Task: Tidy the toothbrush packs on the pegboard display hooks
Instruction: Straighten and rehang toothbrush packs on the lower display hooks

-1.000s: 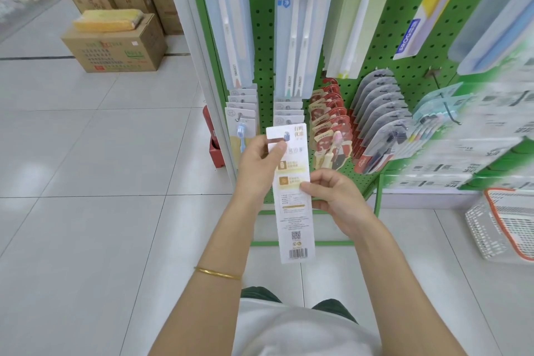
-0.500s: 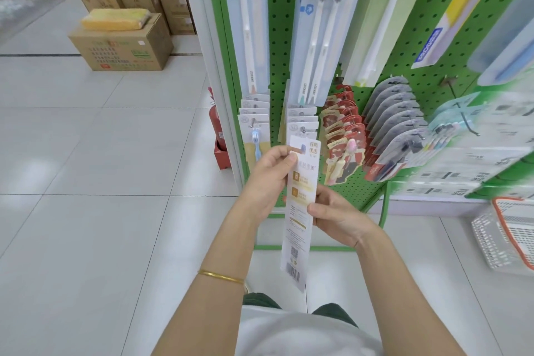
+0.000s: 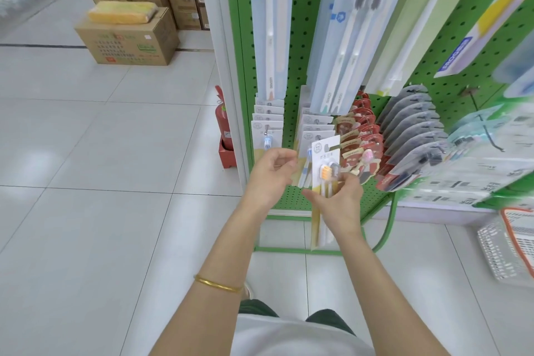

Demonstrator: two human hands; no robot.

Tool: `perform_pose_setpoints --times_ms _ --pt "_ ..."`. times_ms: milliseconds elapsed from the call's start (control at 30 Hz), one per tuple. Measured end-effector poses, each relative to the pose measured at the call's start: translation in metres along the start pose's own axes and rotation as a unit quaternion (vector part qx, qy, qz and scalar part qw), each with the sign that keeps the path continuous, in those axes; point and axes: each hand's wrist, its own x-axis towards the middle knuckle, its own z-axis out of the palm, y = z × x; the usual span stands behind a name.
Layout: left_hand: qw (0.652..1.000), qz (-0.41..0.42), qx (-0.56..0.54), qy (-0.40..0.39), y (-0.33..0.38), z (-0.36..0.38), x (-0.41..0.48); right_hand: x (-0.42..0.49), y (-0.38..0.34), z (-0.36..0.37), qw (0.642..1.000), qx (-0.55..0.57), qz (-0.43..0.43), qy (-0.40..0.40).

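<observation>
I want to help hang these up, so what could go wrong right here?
Only the right hand holds the toothbrush pack. The left hand looks off it, so the pack might slip and drop. The pack's top is tilted at the hook, so the hole may miss and the card could bend. The red packs hang close beside it and might get knocked.

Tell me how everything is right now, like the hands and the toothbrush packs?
toothbrush pack: held upright, front showing, top beside a hook tip.
right hand: grips the toothbrush pack.
left hand: loosely curled, holds nothing.
red packs: hanging in a row.
grey packs: hanging in a row.
cardboard box: closed, yellow bundle on top.
</observation>
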Motion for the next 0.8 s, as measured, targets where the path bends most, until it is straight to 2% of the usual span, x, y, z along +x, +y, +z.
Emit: perform_pose_setpoints --times_ms 300,533,800 --pt "1.000 -0.016 0.002 0.005 0.001 -0.010 -0.001 0.017 -0.011 0.028 0.998 -0.034 0.014 0.046" --pt "1.000 -0.017 0.015 0.004 0.006 -0.010 0.007 0.034 -0.009 0.049 0.996 -0.021 0.018 0.084" --pt "0.999 -0.006 0.033 -0.006 0.014 -0.008 0.016 0.052 -0.016 0.061 0.997 -0.025 0.025 0.069"
